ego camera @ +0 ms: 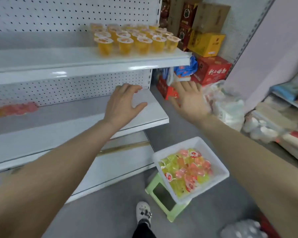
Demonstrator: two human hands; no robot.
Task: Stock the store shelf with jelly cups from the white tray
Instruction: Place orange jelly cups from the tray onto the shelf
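Where the grey floor (110, 212) shows at 6 o'clock, one white shoe (143, 212) stands on it. There is bare floor all around the shoe. Just to the right of it, at 5 o'clock, a little green stool (163, 201) holds the white tray (218, 169). The tray sticks out over the stool's edges. Pink and yellow-green jelly cups (186, 170) lie in a heap inside the tray, below its rim.

Higher up, both bare arms reach forward. The left hand (122, 103) is over the right end of the middle shelf (153, 115). Its fingers are loosely bent and it holds nothing. The shelf under it is bare right up to its front edge and right corner. The right hand (189, 98) is flat with its fingers spread, holding nothing. It is past the shelf's right edge, in the gap by a red box (167, 91), and it looks blurry.

Far left at 9 o'clock, a few pink cups (19, 109) sit at the back of the middle shelf. At 12 o'clock, orange jelly cups (136, 40) stand in rows on the right end of the top shelf (76, 57), close to its front edge. The left part of that shelf is bare. At 1 o'clock, red, yellow and brown cartons (212, 69) are stacked beside the shelves.
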